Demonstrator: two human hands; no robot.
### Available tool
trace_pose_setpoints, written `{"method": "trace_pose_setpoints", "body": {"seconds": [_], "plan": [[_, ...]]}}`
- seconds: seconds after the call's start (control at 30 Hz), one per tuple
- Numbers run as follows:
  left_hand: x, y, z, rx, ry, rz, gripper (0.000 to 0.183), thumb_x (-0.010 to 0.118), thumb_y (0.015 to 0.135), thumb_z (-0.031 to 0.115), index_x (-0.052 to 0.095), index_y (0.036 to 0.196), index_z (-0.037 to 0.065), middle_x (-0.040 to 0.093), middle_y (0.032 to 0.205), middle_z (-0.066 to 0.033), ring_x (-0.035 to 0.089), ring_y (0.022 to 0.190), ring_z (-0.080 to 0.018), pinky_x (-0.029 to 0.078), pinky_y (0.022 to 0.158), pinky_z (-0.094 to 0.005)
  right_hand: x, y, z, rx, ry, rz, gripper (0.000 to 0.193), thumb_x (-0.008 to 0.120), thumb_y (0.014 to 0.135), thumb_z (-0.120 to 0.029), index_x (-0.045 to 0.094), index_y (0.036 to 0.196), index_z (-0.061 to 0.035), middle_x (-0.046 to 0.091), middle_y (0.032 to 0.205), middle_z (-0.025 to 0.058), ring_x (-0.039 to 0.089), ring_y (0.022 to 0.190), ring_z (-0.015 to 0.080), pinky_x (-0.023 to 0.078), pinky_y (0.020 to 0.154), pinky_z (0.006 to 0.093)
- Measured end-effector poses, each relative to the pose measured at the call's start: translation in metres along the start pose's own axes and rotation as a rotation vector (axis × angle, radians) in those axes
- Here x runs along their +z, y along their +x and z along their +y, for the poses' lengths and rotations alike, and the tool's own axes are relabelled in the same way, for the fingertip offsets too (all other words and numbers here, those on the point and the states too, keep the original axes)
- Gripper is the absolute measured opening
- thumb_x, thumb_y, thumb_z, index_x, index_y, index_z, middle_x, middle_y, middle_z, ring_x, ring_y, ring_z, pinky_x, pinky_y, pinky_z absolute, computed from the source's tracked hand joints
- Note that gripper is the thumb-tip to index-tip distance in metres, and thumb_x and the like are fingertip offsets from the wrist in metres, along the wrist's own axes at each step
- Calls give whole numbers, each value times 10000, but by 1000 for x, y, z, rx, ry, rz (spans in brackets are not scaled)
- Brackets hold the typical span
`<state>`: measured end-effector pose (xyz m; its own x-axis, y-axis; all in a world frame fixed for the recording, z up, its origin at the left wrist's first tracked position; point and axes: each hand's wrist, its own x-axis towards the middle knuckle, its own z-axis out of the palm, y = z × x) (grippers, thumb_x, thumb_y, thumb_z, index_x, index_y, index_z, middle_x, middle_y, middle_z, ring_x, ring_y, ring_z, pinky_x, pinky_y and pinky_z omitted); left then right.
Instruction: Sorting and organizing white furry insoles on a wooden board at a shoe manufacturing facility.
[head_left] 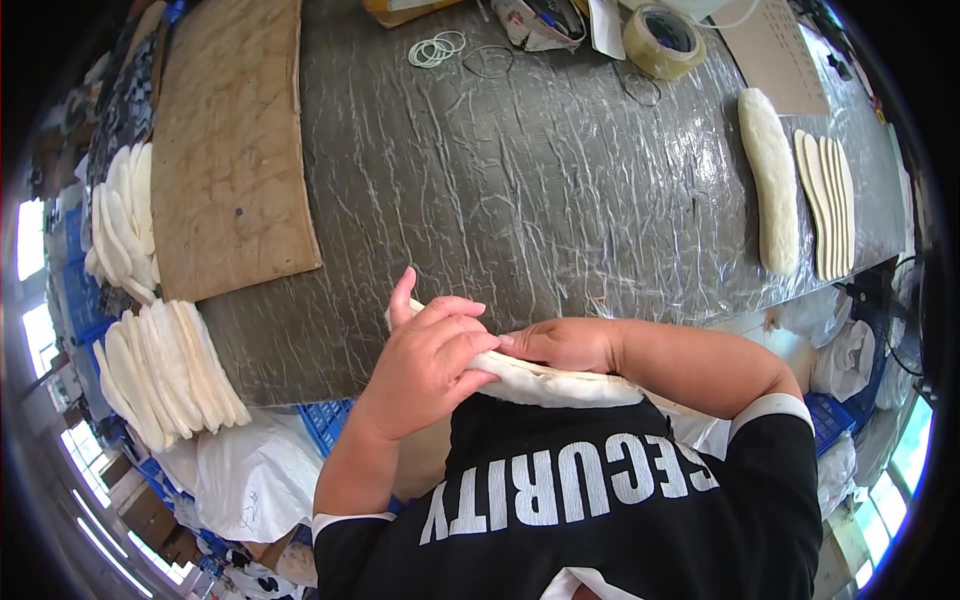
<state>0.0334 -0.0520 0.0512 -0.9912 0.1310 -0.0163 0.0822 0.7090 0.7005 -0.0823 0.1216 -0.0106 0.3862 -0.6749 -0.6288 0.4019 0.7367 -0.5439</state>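
Close to my body, at the near edge of the table, I hold a fleecy cream-white insole [560, 385] that lies sideways across my shirt front. My left hand [430, 355] is closed round its left end, with one finger raised and the thumb over its near side. My right hand [565, 345] presses on the upper edge with bent fingers, its thumb tip close to the left fingers. Pale layers show along that edge; whether it is one insole or several pressed together I cannot tell. The left end is partly hidden by my fingers.
Plastic film covers the grey table [480, 200]. Insole stacks [165, 370] stand at the left, beside a brown board [235, 150]. At the right lie a fluffy roll-shaped bundle [770, 180] and a row of insoles [825, 205]. Tape [640, 48], rubber bands [430, 62] and a pouch [535, 30] lie far back.
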Motion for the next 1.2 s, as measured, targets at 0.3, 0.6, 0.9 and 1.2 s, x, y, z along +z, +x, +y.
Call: {"method": "trace_pose_setpoints", "body": {"seconds": [0.3,0.6,0.9,1.2], "plan": [[4,-5,-2,79,60,79,282,776,587,172,637,824,112,594,795,18,580,923,-184,151,1056,-595,3,-2,-2,-182,-105,-46,522,298,991,-437,452,1341,-81,516,1283,129,473,1160,186,348,1006,299],[11,-7,19,47,114,126,343,758,583,326,635,837,131,611,867,30,580,994,-170,109,1041,-632,9,-2,2,-146,-75,-52,452,310,996,-373,456,1340,-119,547,1241,107,525,1091,169,431,918,298],[13,-10,16,69,110,165,284,766,589,273,624,794,138,560,774,36,569,862,-167,126,1045,-612,9,8,15,-208,-104,-91,401,336,989,-347,489,1304,-149,595,1129,78,583,923,133,506,722,276],[19,-13,18,113,107,183,254,750,619,292,623,767,128,563,769,39,574,856,-157,116,1040,-605,9,8,14,-209,-115,-90,393,322,991,-322,495,1298,-148,594,1128,83,576,951,139,502,757,281]]}}
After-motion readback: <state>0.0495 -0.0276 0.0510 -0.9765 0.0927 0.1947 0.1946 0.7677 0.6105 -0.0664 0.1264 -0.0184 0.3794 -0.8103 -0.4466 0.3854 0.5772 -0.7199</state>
